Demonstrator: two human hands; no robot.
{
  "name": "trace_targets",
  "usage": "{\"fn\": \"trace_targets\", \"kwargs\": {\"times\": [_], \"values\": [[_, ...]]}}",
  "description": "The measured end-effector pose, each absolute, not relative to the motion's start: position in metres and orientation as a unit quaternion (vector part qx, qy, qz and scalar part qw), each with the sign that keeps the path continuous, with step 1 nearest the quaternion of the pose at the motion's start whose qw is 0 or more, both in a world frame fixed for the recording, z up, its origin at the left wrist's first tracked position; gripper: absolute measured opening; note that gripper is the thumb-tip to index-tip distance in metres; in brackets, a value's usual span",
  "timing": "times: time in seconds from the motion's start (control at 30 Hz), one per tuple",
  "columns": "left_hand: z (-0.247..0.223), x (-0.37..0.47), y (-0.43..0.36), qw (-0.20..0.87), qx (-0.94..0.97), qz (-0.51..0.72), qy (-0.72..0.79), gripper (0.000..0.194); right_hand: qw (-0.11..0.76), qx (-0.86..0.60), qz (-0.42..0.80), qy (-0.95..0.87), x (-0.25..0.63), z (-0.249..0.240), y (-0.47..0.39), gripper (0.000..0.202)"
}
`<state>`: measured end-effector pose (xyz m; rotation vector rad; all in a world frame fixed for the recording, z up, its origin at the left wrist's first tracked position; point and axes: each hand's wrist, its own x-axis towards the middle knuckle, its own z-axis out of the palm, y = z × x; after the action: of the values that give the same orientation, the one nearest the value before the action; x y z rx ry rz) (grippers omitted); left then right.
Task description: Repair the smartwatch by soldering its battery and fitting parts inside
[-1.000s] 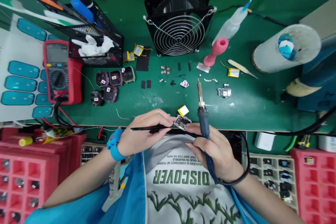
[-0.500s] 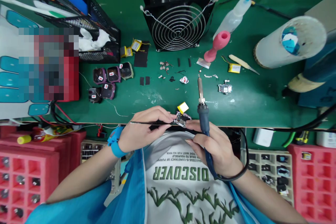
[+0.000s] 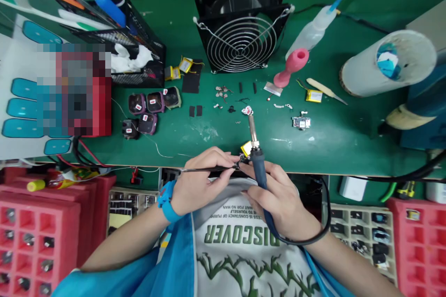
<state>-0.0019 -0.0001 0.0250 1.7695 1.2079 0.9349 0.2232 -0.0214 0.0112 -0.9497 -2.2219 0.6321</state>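
Note:
My left hand is closed on dark tweezers, their tips at a small circuit assembly by the bench's front edge. A yellow battery lies just beyond the assembly. My right hand grips a soldering iron, its metal barrel pointing away from me. In the view, the iron's tip overlaps a small white-and-red piece; whether they touch I cannot tell. The right fingertips are close to the assembly, which the hands and iron partly hide.
A black fan stands at the back. Watch cases lie left, beside a mesh organiser. Small parts are scattered mid-bench. A pink-based bottle, a circuit board and a white cylinder are right.
The soldering iron has swung left, so its tip now overlaps the white-and-red piece. Both hands have drawn closer together over the assembly. The whole view has shifted slightly.

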Motion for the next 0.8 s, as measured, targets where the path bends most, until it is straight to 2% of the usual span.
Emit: {"fn": "trace_targets", "kwargs": {"times": [0.07,0.23,0.33,0.8], "values": [[0.0246,0.0006,-0.0016,0.389,0.692,0.371,0.482,0.017,0.302,-0.366,0.228,-0.85,0.222,0.0114,-0.0216,0.016],[0.025,0.0048,-0.0042,0.368,0.703,0.372,0.482,0.019,0.347,-0.363,0.242,-0.83,0.225,0.0062,-0.0244,0.018],[0.026,0.0057,-0.0037,0.351,0.717,0.373,0.473,0.02,0.342,-0.354,0.242,-0.836,0.2283,0.0044,-0.0252,0.017],[0.0296,0.0053,0.005,0.366,0.727,0.326,0.481,0.014,0.348,-0.342,0.235,-0.841,0.2314,0.0036,-0.0191,0.01]]}}
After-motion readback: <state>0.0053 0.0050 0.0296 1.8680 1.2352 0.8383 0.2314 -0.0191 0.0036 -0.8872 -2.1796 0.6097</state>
